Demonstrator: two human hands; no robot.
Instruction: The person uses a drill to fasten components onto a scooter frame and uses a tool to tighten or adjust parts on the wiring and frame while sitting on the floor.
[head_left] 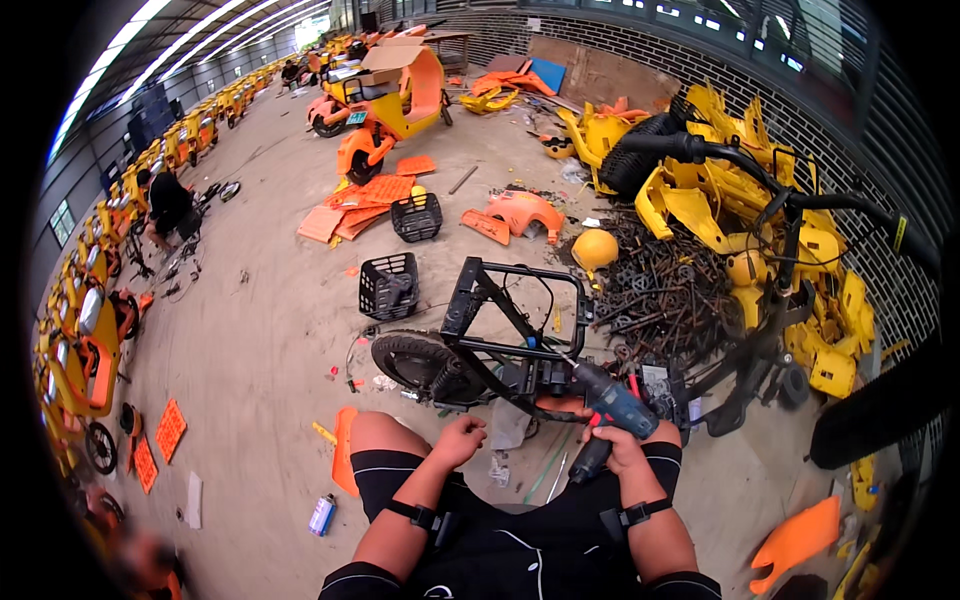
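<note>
My right hand (618, 443) grips a blue and black cordless drill (610, 410), its bit pointing up-left into the black metal frame (500, 320) of a stripped bike lying on the floor. The frame's rear wheel (410, 358) lies to its left. My left hand (460, 438) rests in a loose fist on my left knee, holding nothing, a short way from the wheel and frame.
A pile of dark metal scrap (660, 300) and yellow plastic body panels (740, 200) lies to the right. Two black baskets (390, 283) and orange panels (370, 195) sit ahead. A spray can (322, 514) lies at lower left. A person (168, 205) crouches far left among rows of yellow bikes.
</note>
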